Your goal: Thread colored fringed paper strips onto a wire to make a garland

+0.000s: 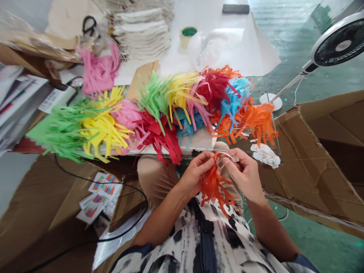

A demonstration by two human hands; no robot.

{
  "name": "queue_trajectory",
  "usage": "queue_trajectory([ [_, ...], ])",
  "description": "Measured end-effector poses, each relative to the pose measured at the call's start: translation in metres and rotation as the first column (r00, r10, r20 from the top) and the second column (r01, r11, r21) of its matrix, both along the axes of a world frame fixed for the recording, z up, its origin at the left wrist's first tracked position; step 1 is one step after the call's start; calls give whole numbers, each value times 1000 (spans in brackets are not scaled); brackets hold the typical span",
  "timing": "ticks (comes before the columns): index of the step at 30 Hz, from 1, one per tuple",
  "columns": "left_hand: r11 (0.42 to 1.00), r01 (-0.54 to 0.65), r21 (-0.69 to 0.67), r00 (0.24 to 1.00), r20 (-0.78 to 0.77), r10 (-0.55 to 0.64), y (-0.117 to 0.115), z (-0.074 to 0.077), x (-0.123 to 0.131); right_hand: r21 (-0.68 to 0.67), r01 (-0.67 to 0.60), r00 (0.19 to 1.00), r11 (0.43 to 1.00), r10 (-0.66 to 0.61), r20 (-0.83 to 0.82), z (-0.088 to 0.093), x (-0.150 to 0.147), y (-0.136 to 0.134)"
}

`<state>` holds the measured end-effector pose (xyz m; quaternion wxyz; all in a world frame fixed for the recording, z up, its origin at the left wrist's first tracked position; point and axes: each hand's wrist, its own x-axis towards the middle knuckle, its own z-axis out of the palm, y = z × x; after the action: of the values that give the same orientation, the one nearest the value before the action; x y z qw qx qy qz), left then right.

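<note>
"What lay farthest left?"

"Brown cardboard (pixel 36 216) filled the lower corner, with printed cards (pixel 99 191) on it and a black cable (pixel 146 204) curving past them. Above, black-handled scissors (pixel 89 25) sat in a clear bag, beside a pink paper fringe (pixel 98 70)."

"And the long row?"

"Cut paper fringes lay heaped across the table edge, running green (pixel 64 131), yellow (pixel 105 129), red (pixel 159 138), blue (pixel 234 96), then orange (pixel 258 123). A roll of tape (pixel 187 36) stood beyond them, on white paper (pixel 256 57)."

"Left hand?"

"The left hand (pixel 196 176) was above the tan shorts (pixel 155 182), fingers closed in a narrow pinch on the top of an orange paper bundle (pixel 214 187). That bundle sat between both hands, its strips hanging down toward the patterned shirt (pixel 204 235)."

"Right hand?"

"The right hand (pixel 244 174) was just beside it, fingers narrowly pinching a thin pale strand (pixel 227 154) that ran to the bundle's top. Its material was too fine to tell."

"Farther right?"

"Crumpled white paper (pixel 265 155) lay near the right hand, then a torn cardboard box (pixel 315 163), with a white electric fan (pixel 339 41) above it."
</note>
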<state>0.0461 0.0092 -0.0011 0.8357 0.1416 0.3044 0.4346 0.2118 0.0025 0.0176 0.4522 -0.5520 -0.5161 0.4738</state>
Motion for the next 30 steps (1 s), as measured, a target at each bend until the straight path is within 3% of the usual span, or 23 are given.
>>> queue_trajectory([
  [3, 999, -51, -12, 999, 2, 51, 3, 0, 2, 148, 73, 988, 986, -93, 128, 4, 2, -9],
  [6, 999, -50, -9, 999, -8, 50, 3, 0, 4, 214, 10, 986, 977, -46, 162, 7, 1, -15],
  [15, 997, -28, 71, 997, -76, 34, 0, 1, 6, 213, 0, 982, 977, -41, 186, 4, -1, -14],
  [20, 981, -74, 177, 983, -152, 102, -2, -5, 9, 244, -34, 958, 969, -38, 284, 3, 2, -15],
  [26, 961, -61, 269, 916, -368, 161, -4, -1, 9, 237, -141, 915, 961, 35, 401, 3, 7, -16],
  [30, 942, -60, 331, 872, -442, 211, -4, 3, 8, 158, -103, 924, 982, 36, 381, 0, 7, -15],
])
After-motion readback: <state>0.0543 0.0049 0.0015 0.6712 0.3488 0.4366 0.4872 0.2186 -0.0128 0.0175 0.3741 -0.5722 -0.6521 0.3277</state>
